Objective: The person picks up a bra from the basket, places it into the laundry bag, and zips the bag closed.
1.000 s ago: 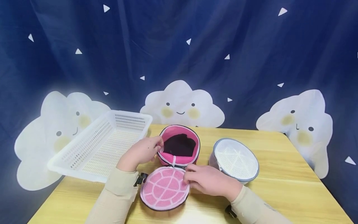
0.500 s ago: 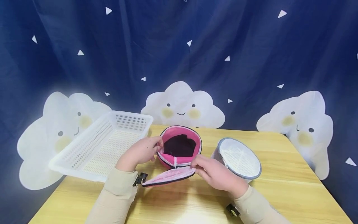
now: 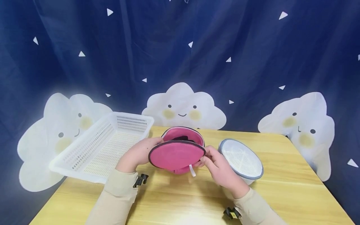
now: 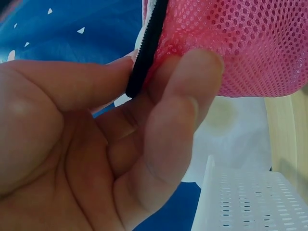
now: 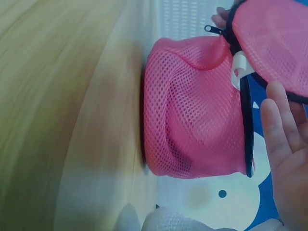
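Observation:
A pink mesh laundry bag (image 5: 197,110) with a black zip edge stands on the table, its round lid (image 3: 177,155) tilted up over the near part of the opening. Dark cloth (image 3: 182,138) shows inside past the lid. At the bag's left rim, my left hand (image 3: 137,154) pinches the zipped edge (image 4: 147,48) between thumb and fingers; the lid hides those fingertips in the head view. My right hand (image 3: 220,170) holds the lid's right edge. Below that edge hangs a small white tab (image 3: 192,170), and a zip pull (image 5: 214,30) shows in the right wrist view.
A white perforated plastic basket (image 3: 77,178) stands on the left. Right of my right hand sits a white mesh bag (image 3: 242,157) with a grey-blue rim, close to the wrist. A dark blue curtain (image 3: 253,78) with cloud faces hangs behind the wooden table (image 3: 180,203).
My right hand has lifted the lid from lying flat towards me up and over the bag's opening, so its outer side now shows. The left hand stays at the rim.

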{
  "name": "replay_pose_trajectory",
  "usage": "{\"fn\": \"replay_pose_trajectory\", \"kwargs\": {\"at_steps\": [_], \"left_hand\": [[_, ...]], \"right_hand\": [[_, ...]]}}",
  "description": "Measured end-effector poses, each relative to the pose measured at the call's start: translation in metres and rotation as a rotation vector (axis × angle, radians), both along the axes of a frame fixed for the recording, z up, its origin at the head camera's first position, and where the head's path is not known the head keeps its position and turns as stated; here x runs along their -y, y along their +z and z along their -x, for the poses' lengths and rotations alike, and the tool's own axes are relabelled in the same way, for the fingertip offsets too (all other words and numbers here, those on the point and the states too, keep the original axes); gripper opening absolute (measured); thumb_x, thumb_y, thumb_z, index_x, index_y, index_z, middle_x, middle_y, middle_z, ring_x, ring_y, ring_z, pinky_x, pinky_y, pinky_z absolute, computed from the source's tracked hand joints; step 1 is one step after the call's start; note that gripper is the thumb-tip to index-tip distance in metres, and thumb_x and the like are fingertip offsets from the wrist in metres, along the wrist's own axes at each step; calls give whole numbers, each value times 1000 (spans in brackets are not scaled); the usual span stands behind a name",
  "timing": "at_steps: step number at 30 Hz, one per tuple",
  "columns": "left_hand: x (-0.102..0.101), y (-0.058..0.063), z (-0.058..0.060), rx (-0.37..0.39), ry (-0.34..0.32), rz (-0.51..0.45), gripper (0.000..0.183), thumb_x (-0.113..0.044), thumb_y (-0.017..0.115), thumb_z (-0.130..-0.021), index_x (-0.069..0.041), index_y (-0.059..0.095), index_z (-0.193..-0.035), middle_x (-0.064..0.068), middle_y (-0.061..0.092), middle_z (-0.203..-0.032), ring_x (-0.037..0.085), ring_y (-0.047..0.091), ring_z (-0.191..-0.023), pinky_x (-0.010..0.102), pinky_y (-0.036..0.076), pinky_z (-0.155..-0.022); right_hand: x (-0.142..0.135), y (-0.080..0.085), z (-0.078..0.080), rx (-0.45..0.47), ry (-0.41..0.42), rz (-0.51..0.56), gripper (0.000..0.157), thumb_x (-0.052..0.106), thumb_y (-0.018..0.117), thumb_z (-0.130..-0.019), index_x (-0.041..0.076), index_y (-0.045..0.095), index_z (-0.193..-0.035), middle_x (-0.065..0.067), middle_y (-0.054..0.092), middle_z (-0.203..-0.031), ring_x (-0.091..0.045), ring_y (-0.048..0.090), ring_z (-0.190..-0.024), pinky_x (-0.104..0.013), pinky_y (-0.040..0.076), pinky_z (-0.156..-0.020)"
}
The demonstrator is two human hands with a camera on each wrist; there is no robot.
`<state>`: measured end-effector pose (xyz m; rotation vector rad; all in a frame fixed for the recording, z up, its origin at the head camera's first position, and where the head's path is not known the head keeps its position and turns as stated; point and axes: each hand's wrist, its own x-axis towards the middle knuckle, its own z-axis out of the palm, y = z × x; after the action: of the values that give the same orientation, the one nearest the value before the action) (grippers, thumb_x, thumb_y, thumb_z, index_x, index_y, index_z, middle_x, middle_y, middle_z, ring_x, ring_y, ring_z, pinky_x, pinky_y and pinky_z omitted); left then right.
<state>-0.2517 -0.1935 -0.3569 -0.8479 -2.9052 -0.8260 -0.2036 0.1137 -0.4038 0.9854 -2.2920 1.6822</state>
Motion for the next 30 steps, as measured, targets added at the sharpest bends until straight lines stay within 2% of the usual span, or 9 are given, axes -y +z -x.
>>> {"fn": "replay_pose_trajectory", "kwargs": {"at_steps": [2, 5, 7, 9, 12, 18, 24, 30], "left_hand": [[-1, 0, 0, 51, 30, -16, 23, -13, 68, -87, -24, 67, -107, -7, 66, -99, 15, 60, -91, 43, 49, -85], [-3, 1, -1, 102, 82, -18, 28, -4, 65, -87, -22, 68, -108, -4, 66, -88, 16, 60, -78, 41, 50, -76], [-3, 3, -1, 92, 83, 15, 23, 1, 61, -88, -16, 67, -103, 0, 63, -76, 15, 58, -65, 40, 51, -70], [-4, 3, -1, 95, 81, 31, 18, -4, 55, -97, -14, 67, -106, 1, 64, -75, 13, 59, -60, 39, 51, -69], [-5, 3, -1, 101, 70, 26, 18, -9, 48, -104, -13, 66, -104, 0, 68, -84, 11, 62, -60, 39, 52, -73], [-5, 1, -1, 118, 29, -24, 20, -4, 49, -103, -12, 67, -105, 4, 67, -94, 19, 66, -63, 36, 50, -62], [-8, -2, 1, 119, 8, -16, 21, -3, 51, -102, -6, 70, -112, 7, 68, -94, 15, 64, -64, 36, 50, -72], [-9, -1, 1, 104, 12, 11, 23, -3, 51, -101, -3, 69, -117, 4, 67, -92, 9, 59, -61, 35, 49, -74]], "right_hand": [[1, 1, 0, 25, -22, 53, 8, 0, 46, -106, 4, 52, -109, -10, 71, -96, -29, 72, -85, -43, 58, -78], [3, 3, 1, 43, -58, 127, 5, 1, 44, -106, 1, 49, -105, -14, 69, -94, -32, 72, -83, -43, 58, -76], [5, 4, 3, 44, -78, 171, 5, 1, 43, -107, -1, 47, -104, -18, 67, -93, -32, 71, -81, -42, 59, -75], [7, 3, 5, 49, -98, 208, 8, 2, 43, -107, -4, 45, -103, -21, 65, -91, -31, 71, -79, -40, 59, -74], [12, 3, 7, 92, -131, 271, 12, 5, 42, -108, -6, 43, -102, -25, 63, -89, -28, 70, -76, -38, 59, -73], [22, 6, 10, 195, -182, 388, 15, 7, 40, -109, -7, 41, -102, -29, 59, -86, -21, 67, -70, -34, 58, -69], [28, 5, 13, 248, -202, 432, 10, 6, 37, -109, -2, 40, -103, -27, 59, -75, -18, 64, -63, -28, 55, -61], [30, 5, 13, 285, -203, 482, 9, 8, 37, -109, 0, 39, -107, -18, 58, -70, -16, 60, -59, -27, 52, -58]]}}
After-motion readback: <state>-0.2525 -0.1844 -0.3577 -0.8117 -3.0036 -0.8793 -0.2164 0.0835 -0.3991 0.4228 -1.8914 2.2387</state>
